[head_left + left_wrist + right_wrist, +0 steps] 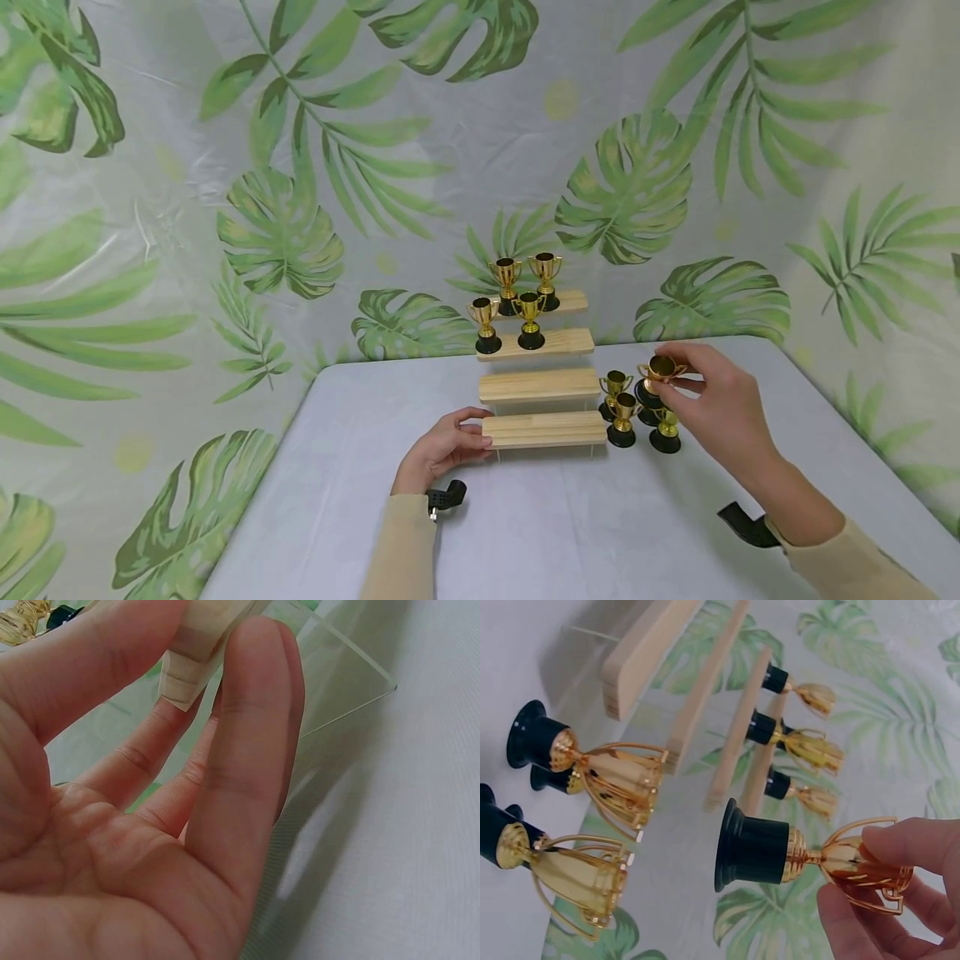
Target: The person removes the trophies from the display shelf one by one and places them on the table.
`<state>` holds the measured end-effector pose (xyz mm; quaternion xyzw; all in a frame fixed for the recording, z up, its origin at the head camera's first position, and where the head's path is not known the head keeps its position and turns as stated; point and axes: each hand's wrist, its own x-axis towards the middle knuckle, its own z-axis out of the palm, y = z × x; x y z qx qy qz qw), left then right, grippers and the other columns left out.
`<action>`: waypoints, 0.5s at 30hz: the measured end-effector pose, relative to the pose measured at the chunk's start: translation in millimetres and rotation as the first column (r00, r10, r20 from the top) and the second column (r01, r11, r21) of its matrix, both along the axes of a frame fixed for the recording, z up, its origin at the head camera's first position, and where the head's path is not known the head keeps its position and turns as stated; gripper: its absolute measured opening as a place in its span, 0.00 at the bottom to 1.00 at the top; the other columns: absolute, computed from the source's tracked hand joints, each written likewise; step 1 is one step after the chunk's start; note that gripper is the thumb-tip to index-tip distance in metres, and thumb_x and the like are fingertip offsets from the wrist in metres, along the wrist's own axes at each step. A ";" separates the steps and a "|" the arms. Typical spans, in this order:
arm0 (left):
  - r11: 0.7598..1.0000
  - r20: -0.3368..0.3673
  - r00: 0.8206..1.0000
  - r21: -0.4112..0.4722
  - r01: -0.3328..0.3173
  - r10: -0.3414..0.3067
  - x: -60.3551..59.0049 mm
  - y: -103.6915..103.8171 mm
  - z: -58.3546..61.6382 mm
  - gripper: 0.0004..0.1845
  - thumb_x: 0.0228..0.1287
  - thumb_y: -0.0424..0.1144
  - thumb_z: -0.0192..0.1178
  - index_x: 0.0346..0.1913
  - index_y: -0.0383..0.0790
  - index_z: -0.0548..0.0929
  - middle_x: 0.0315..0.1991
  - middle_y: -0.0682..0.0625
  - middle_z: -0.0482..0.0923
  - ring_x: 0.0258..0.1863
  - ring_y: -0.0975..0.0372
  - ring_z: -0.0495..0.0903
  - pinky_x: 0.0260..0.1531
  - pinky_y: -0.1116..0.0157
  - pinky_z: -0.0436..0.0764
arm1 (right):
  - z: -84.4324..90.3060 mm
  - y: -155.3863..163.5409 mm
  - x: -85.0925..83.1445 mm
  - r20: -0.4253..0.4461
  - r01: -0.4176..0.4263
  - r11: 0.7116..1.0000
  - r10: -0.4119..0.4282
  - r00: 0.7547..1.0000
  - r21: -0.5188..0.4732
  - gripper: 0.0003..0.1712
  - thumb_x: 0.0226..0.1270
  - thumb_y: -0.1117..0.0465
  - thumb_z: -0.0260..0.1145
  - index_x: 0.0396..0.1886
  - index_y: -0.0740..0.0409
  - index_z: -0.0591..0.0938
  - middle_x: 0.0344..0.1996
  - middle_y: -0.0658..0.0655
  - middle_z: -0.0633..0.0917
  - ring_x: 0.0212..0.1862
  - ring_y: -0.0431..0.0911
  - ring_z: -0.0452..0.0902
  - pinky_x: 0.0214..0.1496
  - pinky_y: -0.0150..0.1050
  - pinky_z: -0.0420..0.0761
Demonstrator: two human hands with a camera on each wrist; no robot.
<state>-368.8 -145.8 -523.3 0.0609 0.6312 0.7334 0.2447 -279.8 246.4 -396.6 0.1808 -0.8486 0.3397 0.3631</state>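
On the grey table (375, 517), right hand (720, 408) pinches an upright trophy (660, 371); left hand (442, 450) grips the stand's lowest step (543, 429).

Even, soft, bright light; head view sharp, shadows faint under the stand (543, 429). Left wrist view: palm (112, 847) close, slightly soft, washed pale. Right wrist view: trophy (810, 855) glints, far cups blurred.
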 end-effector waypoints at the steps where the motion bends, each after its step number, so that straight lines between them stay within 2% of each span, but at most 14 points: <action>1: 1.000 0.000 1.000 -0.002 0.000 0.000 -0.2 0.1 -0.2 0.31 0.60 0.24 0.68 0.66 0.33 0.72 0.49 0.36 0.82 0.42 0.53 0.85 0.43 0.59 0.86 | -1.7 0.6 0.8 0.002 0.002 1.000 -0.002 1.000 0.000 0.30 0.47 0.72 0.82 0.52 0.56 0.84 0.43 0.47 0.84 0.43 0.36 0.80 0.42 0.21 0.80; 15: 1.000 0.009 1.000 0.012 0.004 -0.004 0.2 0.3 1.3 0.31 0.59 0.24 0.68 0.66 0.33 0.72 0.49 0.37 0.82 0.42 0.53 0.85 0.43 0.59 0.86 | -12.0 6.1 11.5 0.015 0.018 1.000 -0.018 1.000 0.009 0.29 0.47 0.73 0.82 0.50 0.56 0.83 0.43 0.48 0.84 0.42 0.36 0.79 0.41 0.18 0.78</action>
